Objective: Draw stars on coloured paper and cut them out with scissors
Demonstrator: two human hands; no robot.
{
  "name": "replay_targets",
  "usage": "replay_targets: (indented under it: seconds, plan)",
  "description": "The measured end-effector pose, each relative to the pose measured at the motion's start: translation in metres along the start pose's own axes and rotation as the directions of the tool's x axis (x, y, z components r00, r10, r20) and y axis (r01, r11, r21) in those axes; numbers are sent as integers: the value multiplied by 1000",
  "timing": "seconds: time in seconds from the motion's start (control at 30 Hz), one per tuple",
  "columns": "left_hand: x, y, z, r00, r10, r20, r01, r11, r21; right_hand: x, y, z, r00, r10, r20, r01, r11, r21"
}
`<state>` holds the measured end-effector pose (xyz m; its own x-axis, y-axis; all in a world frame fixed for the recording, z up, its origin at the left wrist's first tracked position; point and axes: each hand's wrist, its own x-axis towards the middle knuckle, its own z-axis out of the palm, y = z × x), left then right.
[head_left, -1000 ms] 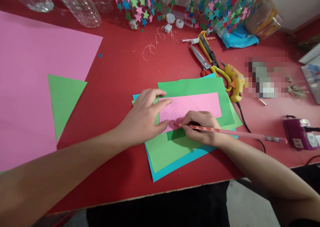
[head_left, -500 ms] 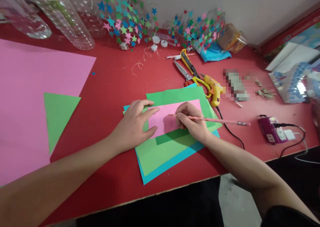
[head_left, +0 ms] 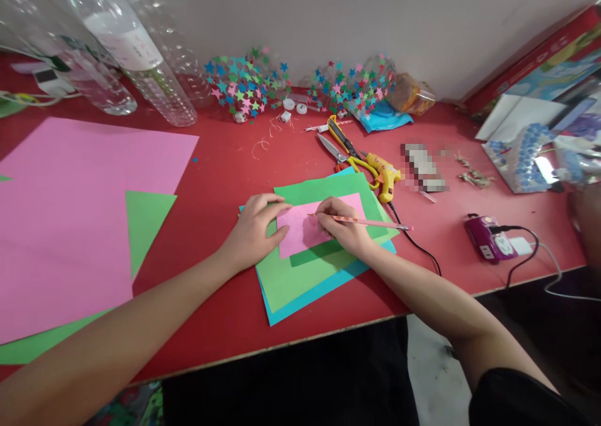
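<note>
A small pink paper (head_left: 293, 241) lies on a stack of green paper (head_left: 300, 191) and blue paper (head_left: 282, 314). My right hand (head_left: 345, 226) grips a pink pencil (head_left: 375, 221) with its tip down at the middle of the pink paper. Faint marks seem to show on that paper, too fine to make out. At the paper's left edge rests my left hand (head_left: 258, 229), fingers apart and fingertips on the sheet, holding nothing.
Behind the stack lie scissors (head_left: 335, 147), a yellow cutter (head_left: 340, 133) and a yellow glue gun (head_left: 384, 174). Large pink paper (head_left: 84, 226) covers the table's left. Plastic bottles (head_left: 159, 88) stand at the back; a purple power adapter (head_left: 486, 238) sits right.
The camera view has shifted, showing more of the back and left of the table. The pencil has tilted slightly, its tip still by the pink paper. My left hand stays on the sheet.
</note>
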<state>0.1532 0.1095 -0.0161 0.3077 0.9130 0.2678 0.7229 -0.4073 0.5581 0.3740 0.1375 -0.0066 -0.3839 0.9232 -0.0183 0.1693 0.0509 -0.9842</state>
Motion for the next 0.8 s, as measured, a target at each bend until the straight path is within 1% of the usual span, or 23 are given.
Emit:
replay_targets:
  seconds: [0.1, 0.17, 0.3, 0.4, 0.47, 0.57, 0.63, 0.73, 0.8]
  plan:
    - [-1, 0, 0, 999, 14, 28, -15, 1000, 25, -3, -2, 0, 1000, -24, 16, 25, 999, -34]
    - [-1, 0, 0, 999, 23, 46, -24, 999, 32, -5, -4, -1, 999, -38, 10, 38, 999, -24]
    - [-1, -1, 0, 998, 37, 57, -39, 999, 34, -3, -9, -6, 995, -66, -77, 70, 996, 52]
    - [-1, 0, -1, 997, 38, 73, -41, 999, 34, 3, -10, -11, 993, -32, -117, 40, 997, 72]
    - [-1, 0, -1, 997, 34, 75, -36, 999, 28, 7, -9, -13, 993, -24, -114, 29, 999, 38]
    - [-1, 0, -1, 998, 29, 64, -29, 1000, -9, 12, -7, -16, 992, -62, -109, 50, 993, -105]
    - [-1, -1, -1, 999, 23, 49, -20, 999, -46, 13, -7, -18, 992, -73, -102, 57, 986, -155]
    - [-1, -2, -1, 999, 10, 32, -7, 997, -79, 12, -10, -18, 998, -35, -49, 30, 995, -98]
    - [-1, -1, -2, 999, 7, 39, -4, 997, -80, 12, -12, -17, 1000, 0, -28, -2, 997, -73]
